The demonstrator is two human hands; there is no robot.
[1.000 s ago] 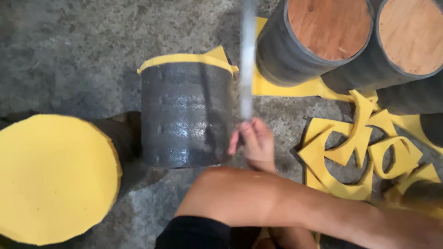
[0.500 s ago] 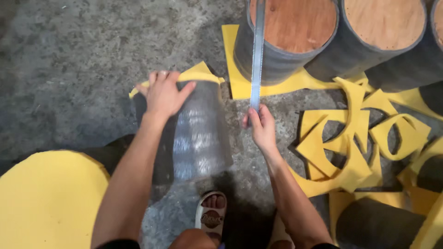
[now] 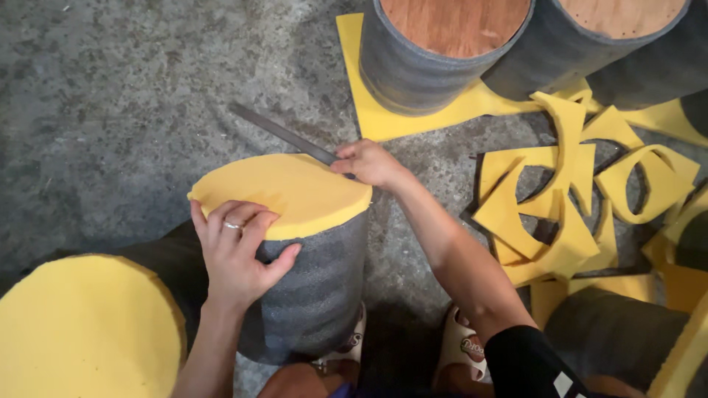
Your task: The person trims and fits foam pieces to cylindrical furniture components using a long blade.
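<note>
Metal blade [image 3: 284, 134]: near end hidden under right hand [image 3: 369, 162]; grip and handle not visible. Left hand [image 3: 240, 254] covers part of the grey drum [image 3: 317, 295] wall and the yellow top's near rim. Yellow disc [image 3: 81, 332] near left: cut off by left and bottom edges. Two wood-topped drums [image 3: 442, 44] far right: cut by top edge. Yellow offcuts [image 3: 560, 199]: run past right edge. Sandals [image 3: 461, 343] partly hidden by the knees.

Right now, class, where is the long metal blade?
In the head view, the metal blade lies slanted just above the concrete floor, upper centre, its near end in the right hand at the yellow-topped cylinder's far edge.
</note>
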